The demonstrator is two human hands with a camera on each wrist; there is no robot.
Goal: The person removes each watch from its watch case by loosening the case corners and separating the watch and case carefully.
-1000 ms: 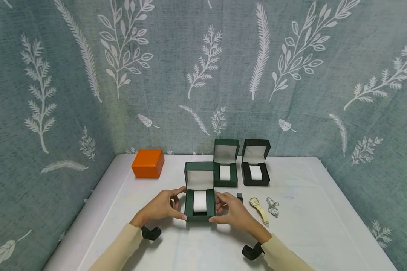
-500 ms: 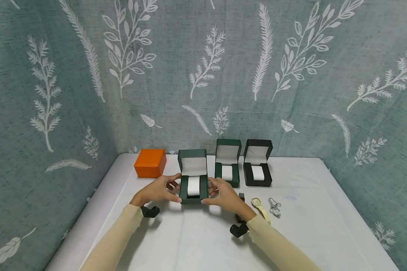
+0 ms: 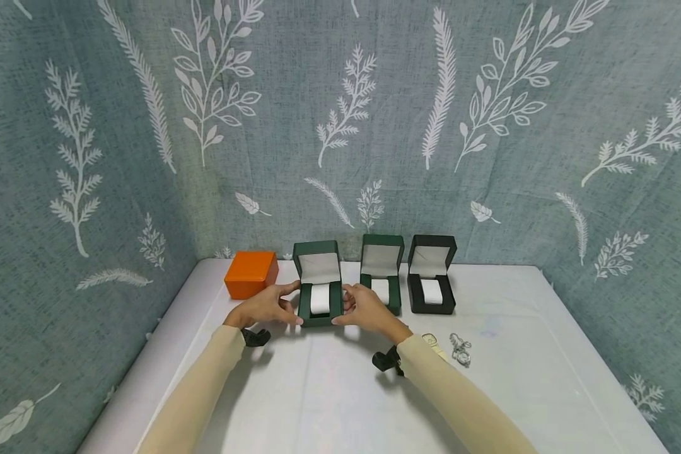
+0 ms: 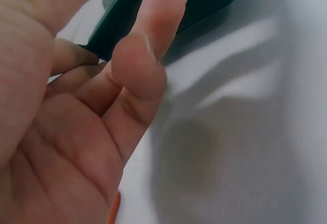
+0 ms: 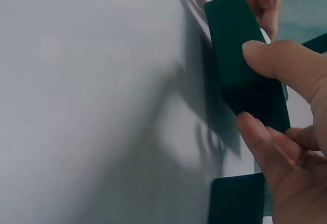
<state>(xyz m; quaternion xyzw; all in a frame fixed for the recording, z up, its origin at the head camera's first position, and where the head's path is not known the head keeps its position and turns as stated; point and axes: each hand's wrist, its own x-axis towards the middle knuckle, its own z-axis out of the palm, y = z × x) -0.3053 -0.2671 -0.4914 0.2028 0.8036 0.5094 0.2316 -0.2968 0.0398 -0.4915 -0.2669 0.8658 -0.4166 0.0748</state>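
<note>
An open green watch box [image 3: 320, 270] with a pale lining and a white cushion [image 3: 320, 299] is held between both hands at the back of the table. My left hand [image 3: 268, 306] grips its left side, thumb at the front corner. On the opposite side my right hand [image 3: 369, 310] holds it with thumb and fingers. The right wrist view shows that thumb pressed on the box's green wall [image 5: 235, 40]. In the left wrist view the thumb and curled fingers [image 4: 138, 71] overlap the box's dark green side [image 4: 204, 9].
An orange box [image 3: 251, 274] stands left of the held box. To the right are a second open green watch box [image 3: 397, 293] and an open black one [image 3: 433, 307]. A silver watch [image 3: 461, 353] and a gold watch [image 3: 429, 339], partly behind the right sleeve, lie nearer.
Both hands have carried the green watch box back and slightly left, from in front of the other green box into the gap beside the orange box. The right forearm now covers part of the gold watch.
</note>
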